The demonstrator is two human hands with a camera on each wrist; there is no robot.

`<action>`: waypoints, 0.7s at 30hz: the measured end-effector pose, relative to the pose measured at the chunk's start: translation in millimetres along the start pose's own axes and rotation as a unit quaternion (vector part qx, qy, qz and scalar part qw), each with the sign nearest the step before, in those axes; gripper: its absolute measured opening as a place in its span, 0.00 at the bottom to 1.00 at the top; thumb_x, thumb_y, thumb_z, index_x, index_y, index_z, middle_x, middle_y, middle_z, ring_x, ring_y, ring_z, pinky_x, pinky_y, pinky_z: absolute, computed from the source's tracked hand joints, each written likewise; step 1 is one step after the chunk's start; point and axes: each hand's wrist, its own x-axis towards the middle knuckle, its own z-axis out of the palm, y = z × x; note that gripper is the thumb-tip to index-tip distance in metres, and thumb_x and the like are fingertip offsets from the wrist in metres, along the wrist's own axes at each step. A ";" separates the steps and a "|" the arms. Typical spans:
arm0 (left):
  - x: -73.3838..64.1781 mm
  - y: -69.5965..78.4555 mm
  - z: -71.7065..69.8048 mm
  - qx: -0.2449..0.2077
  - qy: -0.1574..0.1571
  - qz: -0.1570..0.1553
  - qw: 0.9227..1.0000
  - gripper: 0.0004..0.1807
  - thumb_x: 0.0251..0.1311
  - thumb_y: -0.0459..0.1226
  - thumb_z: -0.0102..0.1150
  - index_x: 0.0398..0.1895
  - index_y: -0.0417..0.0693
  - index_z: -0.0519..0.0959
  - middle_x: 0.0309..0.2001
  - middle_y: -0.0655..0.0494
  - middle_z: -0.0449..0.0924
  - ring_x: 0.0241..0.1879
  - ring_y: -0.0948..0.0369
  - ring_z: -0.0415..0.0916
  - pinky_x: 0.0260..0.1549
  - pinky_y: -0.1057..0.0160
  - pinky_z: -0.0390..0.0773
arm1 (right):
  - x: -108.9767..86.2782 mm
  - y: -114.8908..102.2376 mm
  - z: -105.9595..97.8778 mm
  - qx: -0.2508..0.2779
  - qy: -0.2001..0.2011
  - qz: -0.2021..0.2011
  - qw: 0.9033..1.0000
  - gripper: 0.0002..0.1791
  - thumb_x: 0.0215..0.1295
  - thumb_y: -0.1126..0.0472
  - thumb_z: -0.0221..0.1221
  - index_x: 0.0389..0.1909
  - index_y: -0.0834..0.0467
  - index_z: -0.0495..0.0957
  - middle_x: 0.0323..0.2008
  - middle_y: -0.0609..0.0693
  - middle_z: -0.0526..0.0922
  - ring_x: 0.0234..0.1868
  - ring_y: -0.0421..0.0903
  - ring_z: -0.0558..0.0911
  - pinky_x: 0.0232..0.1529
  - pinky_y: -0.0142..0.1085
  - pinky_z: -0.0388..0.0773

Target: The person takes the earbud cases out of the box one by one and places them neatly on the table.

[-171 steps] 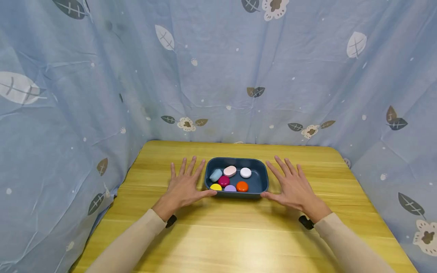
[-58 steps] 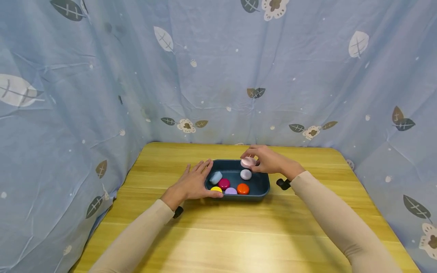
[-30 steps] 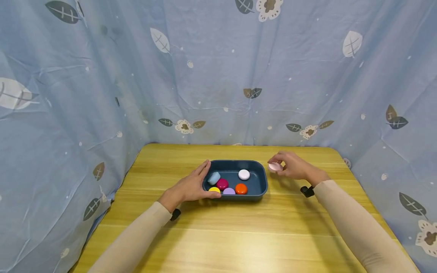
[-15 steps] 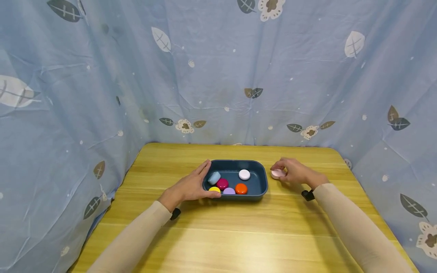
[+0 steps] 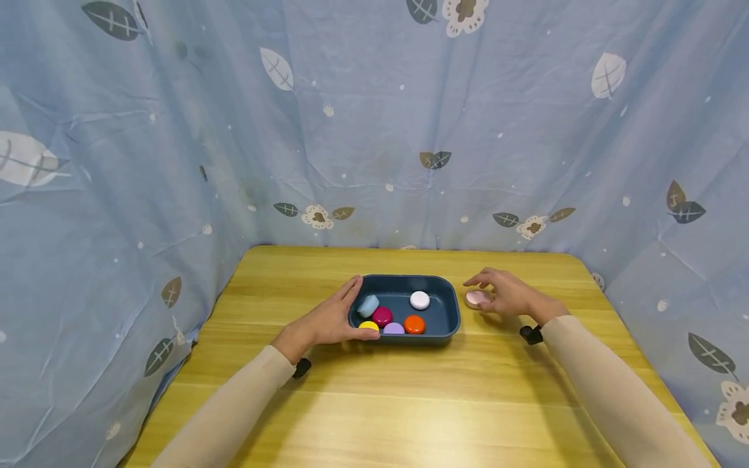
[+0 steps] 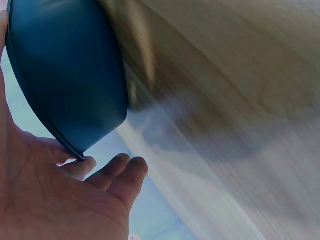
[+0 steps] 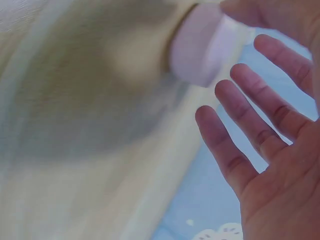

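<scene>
The dark blue tray (image 5: 440,333) sits on the wooden table, holding several smooth rounded pieces. My left hand (image 5: 325,320) holds its left end, thumb along the near rim and fingers at the far left corner. In the left wrist view some fingers (image 6: 131,175) extend free below the rim. Right of the tray, a pale pink oval piece (image 5: 478,298) rests on the table. Over it is my right hand (image 5: 506,294), fingers spread apart. In the right wrist view the thumb is right at the edge of the pink piece (image 7: 197,47); the other fingers are extended away from it.
Inside the tray are a white round piece (image 5: 419,300), an orange one (image 5: 414,324), a crimson one (image 5: 383,316), a light blue one (image 5: 368,306), a yellow one (image 5: 368,326) and a lilac one (image 5: 394,329). A patterned blue curtain (image 5: 374,130) surrounds the table (image 5: 374,403).
My right hand lifted the pink piece out of the tray, carried it right, set it on the table and loosened its fingers. My left hand moved onto the tray's left end and stays there.
</scene>
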 end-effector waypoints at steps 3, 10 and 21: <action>-0.9 -0.1 -0.3 -0.010 -0.003 -0.005 1.000 0.81 0.58 0.80 0.75 1.00 0.57 0.39 1.00 0.55 0.36 0.95 0.41 0.58 0.90 0.35 0.67 | 3.8 -9.5 -7.4 0.007 0.006 -0.004 1.000 0.27 0.79 0.62 0.74 0.76 0.58 0.85 0.68 0.64 0.85 0.66 0.68 0.88 0.65 0.66 0.90; 0.1 0.3 -1.1 -0.027 -0.005 -0.009 1.000 0.82 0.56 0.80 0.77 1.00 0.56 0.40 1.00 0.55 0.35 0.95 0.41 0.56 0.90 0.34 0.67 | 16.3 -40.2 -19.1 -0.016 0.014 -0.028 0.999 0.29 0.77 0.62 0.74 0.77 0.55 0.85 0.69 0.63 0.85 0.66 0.66 0.87 0.65 0.64 0.90; 2.4 0.4 1.4 -0.031 0.002 -0.006 0.999 0.83 0.56 0.79 0.78 1.00 0.55 0.40 1.00 0.54 0.37 0.95 0.42 0.57 0.90 0.36 0.67 | 50.4 -94.9 -14.7 -0.034 -0.067 -0.083 0.994 0.31 0.78 0.57 0.76 0.79 0.54 0.84 0.72 0.59 0.84 0.67 0.62 0.88 0.67 0.57 0.91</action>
